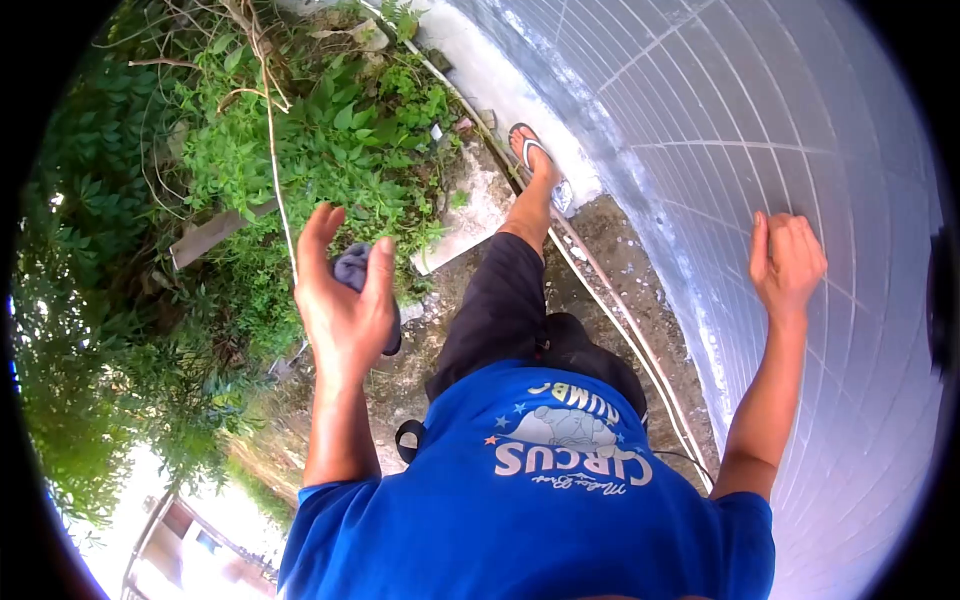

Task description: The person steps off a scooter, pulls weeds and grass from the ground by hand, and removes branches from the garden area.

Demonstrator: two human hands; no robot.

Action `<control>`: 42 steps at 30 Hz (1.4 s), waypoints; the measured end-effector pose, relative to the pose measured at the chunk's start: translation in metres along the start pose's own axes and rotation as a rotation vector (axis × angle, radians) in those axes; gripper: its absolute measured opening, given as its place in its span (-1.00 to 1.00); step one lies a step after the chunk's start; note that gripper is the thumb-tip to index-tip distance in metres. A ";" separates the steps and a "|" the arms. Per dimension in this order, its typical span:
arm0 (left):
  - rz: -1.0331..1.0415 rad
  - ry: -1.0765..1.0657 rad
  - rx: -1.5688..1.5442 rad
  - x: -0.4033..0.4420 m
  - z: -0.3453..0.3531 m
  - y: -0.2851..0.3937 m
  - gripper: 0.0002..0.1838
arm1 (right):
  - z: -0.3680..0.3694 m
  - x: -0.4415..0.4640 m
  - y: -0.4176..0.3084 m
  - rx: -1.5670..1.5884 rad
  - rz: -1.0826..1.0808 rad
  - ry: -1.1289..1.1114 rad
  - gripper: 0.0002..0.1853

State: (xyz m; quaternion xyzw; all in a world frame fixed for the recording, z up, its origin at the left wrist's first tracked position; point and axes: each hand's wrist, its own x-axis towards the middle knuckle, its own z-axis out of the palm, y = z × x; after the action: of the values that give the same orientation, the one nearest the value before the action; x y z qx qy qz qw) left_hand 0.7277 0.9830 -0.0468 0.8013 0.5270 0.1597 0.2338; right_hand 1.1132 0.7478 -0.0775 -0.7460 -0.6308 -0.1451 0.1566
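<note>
My left hand is raised in front of the greenery, curled around a bunched dark grey cloth. The thumb and fingers show on either side of it, and a darker end appears below the wrist side of the thumb. On the right, my right hand is closed in a loose fist in front of the grey wall. Nothing sticks out of that fist, and whether it touches the wall I cannot tell.
A foot in a flip-flop stands on a pale concrete ledge along the wall. Long thin pipes run over the dirt ground. Leafy plants, a bare branch and a wooden board lie to the left.
</note>
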 end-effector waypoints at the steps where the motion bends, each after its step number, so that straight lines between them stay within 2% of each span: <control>1: -0.101 0.000 -0.121 0.000 -0.006 0.005 -0.32 | 0.001 -0.002 0.001 -0.025 -0.017 -0.006 -0.80; 2: -0.197 0.008 -0.242 0.001 -0.013 0.013 -0.31 | 0.002 -0.004 0.003 -0.052 -0.035 -0.004 -0.81; 3: -0.180 0.005 -0.247 0.002 -0.017 0.014 -0.33 | 0.005 -0.004 0.005 -0.083 -0.052 0.004 -0.81; 4: -0.287 -0.034 -0.401 0.002 -0.024 0.025 -0.32 | 0.008 -0.004 0.008 -0.090 -0.071 0.005 -0.81; 7: -0.406 -0.265 -0.776 0.005 -0.051 0.046 -0.30 | 0.005 -0.008 0.012 -0.110 -0.113 -0.005 -0.81; 10: -0.286 -0.449 -0.903 0.019 -0.076 0.058 -0.26 | 0.004 -0.010 0.011 -0.115 -0.133 0.005 -0.81; 11: -0.294 -0.350 -0.734 0.024 -0.082 0.067 -0.34 | 0.003 -0.011 0.011 -0.129 -0.140 0.010 -0.81; 14: 0.158 0.020 -0.135 0.075 -0.083 0.056 -0.45 | 0.008 -0.006 0.014 -0.148 -0.148 0.039 -0.82; 16: 0.218 0.155 -0.007 0.120 -0.080 0.061 -0.44 | 0.007 -0.006 0.010 -0.150 -0.120 0.035 -0.82; 18: 0.291 0.256 0.250 0.169 -0.077 0.064 -0.35 | 0.009 -0.004 0.005 -0.163 -0.063 0.045 -0.81; 20: 0.395 0.324 0.350 0.216 -0.069 0.071 -0.30 | 0.015 0.005 -0.007 0.003 0.079 0.059 -0.82; 22: 0.389 0.287 0.438 0.254 -0.060 0.096 -0.36 | 0.033 0.018 -0.019 0.224 0.195 0.094 -0.83; 24: 0.569 0.550 0.505 0.310 -0.036 0.079 -0.42 | 0.048 0.060 -0.043 0.301 0.140 0.071 -0.82; 26: 0.370 0.336 0.517 0.326 -0.039 0.104 -0.39 | 0.079 0.104 -0.060 0.442 0.101 0.060 -0.78; 27: 0.353 0.268 0.482 0.335 -0.043 0.109 -0.45 | 0.095 0.131 -0.068 0.477 0.081 0.052 -0.77; 31: 0.239 0.231 0.400 0.393 -0.032 0.081 -0.55 | 0.168 0.233 -0.087 0.649 0.114 -0.083 -0.76; 32: 0.309 0.375 0.377 0.386 -0.043 0.087 -0.48 | 0.185 0.257 -0.090 0.668 0.166 -0.153 -0.74; 34: -0.003 0.274 0.142 0.403 -0.075 0.071 -0.50 | 0.212 0.320 -0.091 0.685 0.206 -0.280 -0.73; 35: 0.061 0.335 0.155 0.410 -0.075 0.061 -0.48 | 0.224 0.328 -0.094 0.694 0.251 -0.351 -0.72; 37: -0.058 0.368 0.062 0.406 -0.100 0.036 -0.51 | 0.249 0.356 -0.089 0.631 0.239 -0.467 -0.71; 39: -0.046 0.492 0.145 0.399 -0.111 -0.002 -0.50 | 0.273 0.383 -0.087 0.576 0.243 -0.556 -0.71; 40: -0.087 0.447 0.129 0.390 -0.118 -0.012 -0.50 | 0.286 0.395 -0.082 0.542 0.257 -0.587 -0.71; 42: -0.298 0.430 -0.009 0.373 -0.129 -0.033 -0.52 | 0.302 0.412 -0.067 0.536 0.299 -0.666 -0.71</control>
State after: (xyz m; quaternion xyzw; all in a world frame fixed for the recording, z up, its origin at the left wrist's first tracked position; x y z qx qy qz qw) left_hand 0.7845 1.3634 0.0474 0.6614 0.6761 0.2927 0.1410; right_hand 1.1194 1.2534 -0.1782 -0.7680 -0.5474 0.2954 0.1523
